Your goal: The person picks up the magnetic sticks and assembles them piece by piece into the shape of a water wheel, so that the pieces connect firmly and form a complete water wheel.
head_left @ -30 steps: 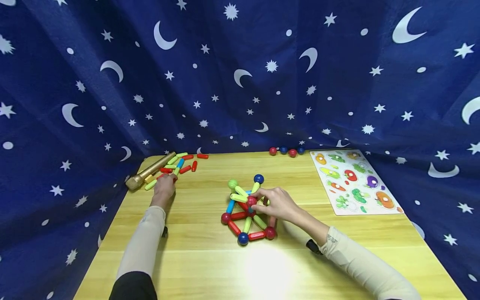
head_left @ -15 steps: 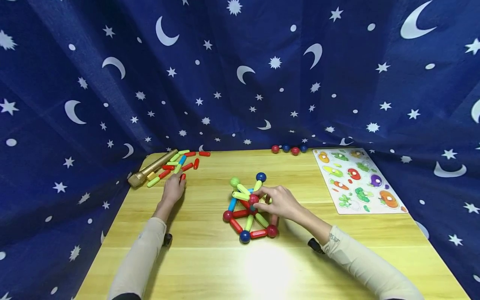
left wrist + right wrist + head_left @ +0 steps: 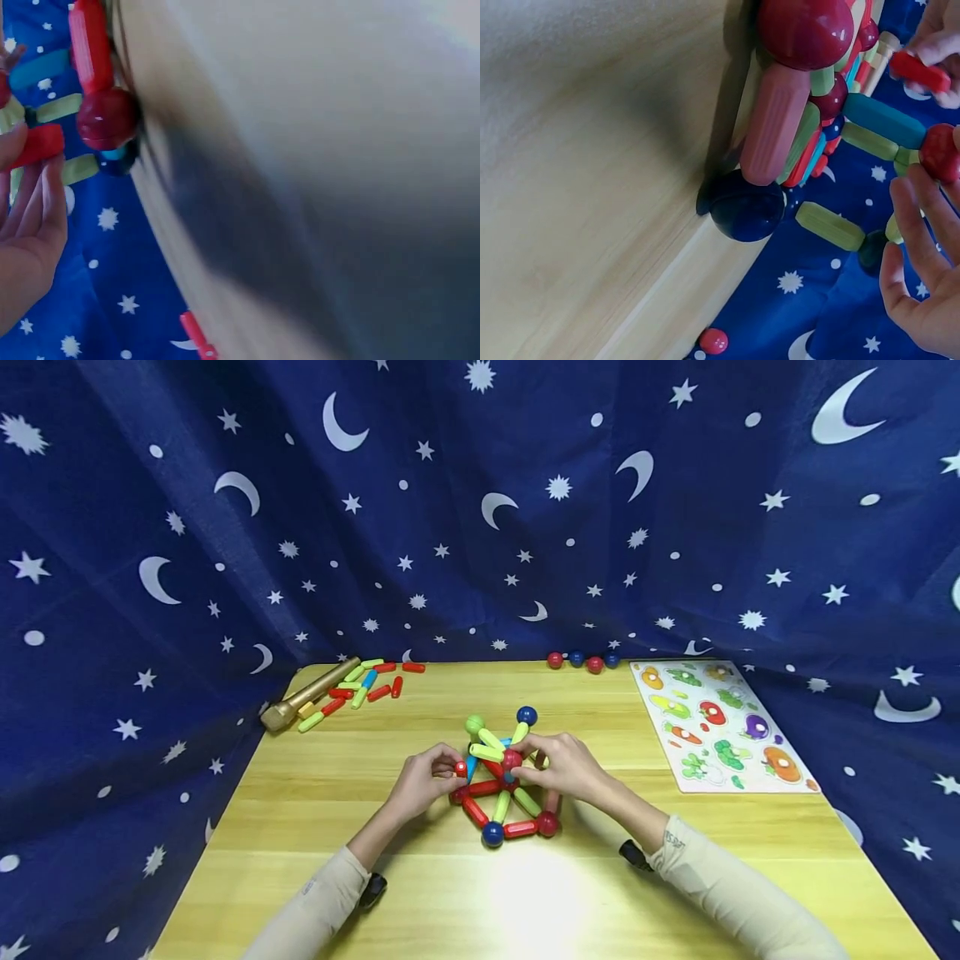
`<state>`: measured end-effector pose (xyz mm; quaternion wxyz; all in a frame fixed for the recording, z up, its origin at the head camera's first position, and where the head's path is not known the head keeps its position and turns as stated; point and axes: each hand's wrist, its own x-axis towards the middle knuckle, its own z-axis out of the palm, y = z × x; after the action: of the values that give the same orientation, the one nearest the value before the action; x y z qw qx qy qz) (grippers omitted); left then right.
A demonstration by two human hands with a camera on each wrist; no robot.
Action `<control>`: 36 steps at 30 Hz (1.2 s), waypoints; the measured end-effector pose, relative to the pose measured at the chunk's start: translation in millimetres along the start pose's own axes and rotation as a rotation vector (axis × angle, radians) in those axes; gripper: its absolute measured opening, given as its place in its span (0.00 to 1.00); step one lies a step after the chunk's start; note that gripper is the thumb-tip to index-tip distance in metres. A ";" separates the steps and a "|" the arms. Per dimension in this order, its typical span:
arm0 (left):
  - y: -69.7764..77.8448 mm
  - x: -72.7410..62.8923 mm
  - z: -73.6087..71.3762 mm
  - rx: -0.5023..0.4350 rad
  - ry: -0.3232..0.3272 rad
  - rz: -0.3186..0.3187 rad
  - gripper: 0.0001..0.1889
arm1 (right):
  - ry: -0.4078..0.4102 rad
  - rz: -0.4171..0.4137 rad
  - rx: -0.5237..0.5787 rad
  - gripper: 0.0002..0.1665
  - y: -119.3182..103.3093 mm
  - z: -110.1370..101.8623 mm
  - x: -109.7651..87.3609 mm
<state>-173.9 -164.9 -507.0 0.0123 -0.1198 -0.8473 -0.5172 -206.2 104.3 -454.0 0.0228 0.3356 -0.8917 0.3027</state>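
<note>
A structure of magnetic rods and balls stands mid-table, with a blue ball (image 3: 492, 834) at its front and a green ball (image 3: 475, 724) raised at its back left. My right hand (image 3: 567, 768) pinches the red ball (image 3: 512, 760) on top, from which light green rods (image 3: 487, 752) stick out; a blue rod (image 3: 885, 120) reaches this ball from below in the right wrist view. At the structure's left side, my left hand (image 3: 422, 783) pinches a red magnetic rod (image 3: 43, 145) between thumb and fingers. The rod's other end is partly hidden by the fingers.
Several loose rods (image 3: 365, 688) lie at the back left beside a gold microphone (image 3: 307, 695). Red and blue balls (image 3: 594, 665) line the back edge. A vegetable puzzle board (image 3: 693, 781) lies at the right, before a starry blue curtain (image 3: 450, 568).
My left hand has come from the loose rods at the back left to the structure, bringing a red rod. The right hand stays at the top red ball.
</note>
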 end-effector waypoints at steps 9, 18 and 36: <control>-16.9 -6.0 -2.3 -0.091 -0.080 -0.070 0.16 | -0.085 -0.015 0.001 0.18 6.3 -6.1 10.6; -14.9 -9.4 -5.9 -0.005 -0.110 -0.078 0.13 | 0.067 0.218 -0.067 0.16 92.5 -18.7 45.7; -10.3 -6.4 -1.6 0.012 -0.148 -0.034 0.11 | -0.148 0.531 -0.378 0.28 201.5 -50.2 89.8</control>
<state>-170.1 -172.1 -516.1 -0.0584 -0.1429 -0.8511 -0.5019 -407.2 198.8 -496.9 -0.0597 0.1021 -0.9877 0.1020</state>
